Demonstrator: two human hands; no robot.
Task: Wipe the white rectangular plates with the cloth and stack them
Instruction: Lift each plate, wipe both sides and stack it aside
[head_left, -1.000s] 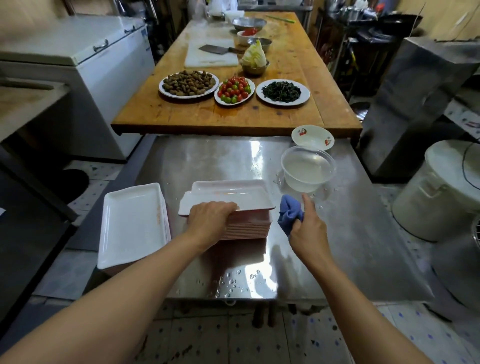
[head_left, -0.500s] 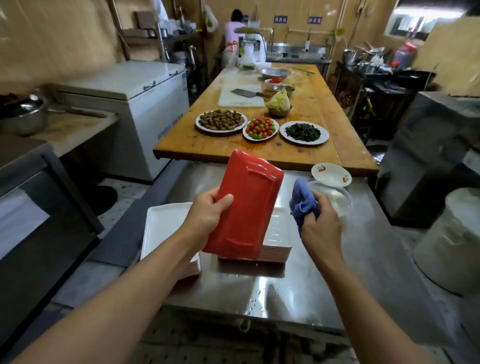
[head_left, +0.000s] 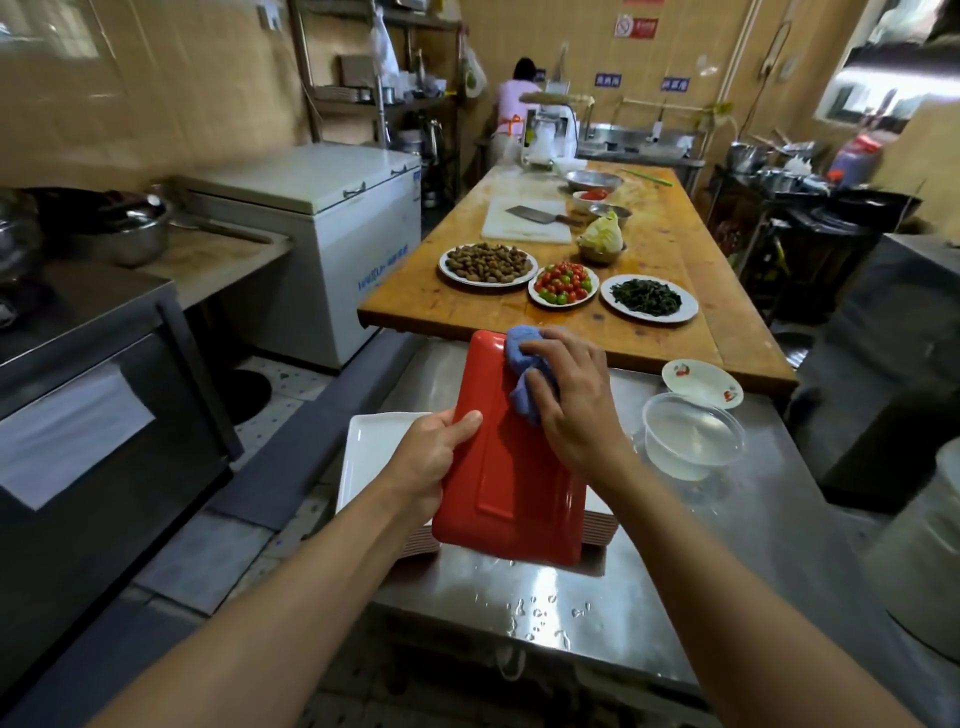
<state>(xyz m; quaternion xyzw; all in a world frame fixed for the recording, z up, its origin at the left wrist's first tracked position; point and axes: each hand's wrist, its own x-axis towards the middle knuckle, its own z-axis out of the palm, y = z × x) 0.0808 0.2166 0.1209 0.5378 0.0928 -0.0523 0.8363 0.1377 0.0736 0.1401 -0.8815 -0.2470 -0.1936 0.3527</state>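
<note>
My left hand (head_left: 436, 457) grips the left edge of a rectangular plate (head_left: 511, 478), tilted up so its red underside faces me. My right hand (head_left: 576, 405) presses a blue cloth (head_left: 524, 374) against the upper part of that red underside. Behind the held plate, a stack of plates (head_left: 600, 525) sits on the steel table (head_left: 727, 571), mostly hidden. A white rectangular plate (head_left: 374, 447) lies to the left, on top of a second pile.
A clear plastic tub of water (head_left: 693, 434) and a small patterned dish (head_left: 701, 382) stand to the right. Beyond is a wooden table (head_left: 670, 244) with plates of food, a cutting board and cleaver. Water drops lie near the table's front edge. A person works at the far back.
My left hand lifted the top plate off the stack and turned its red underside toward me. My right hand brought the blue cloth onto the plate's upper part.
</note>
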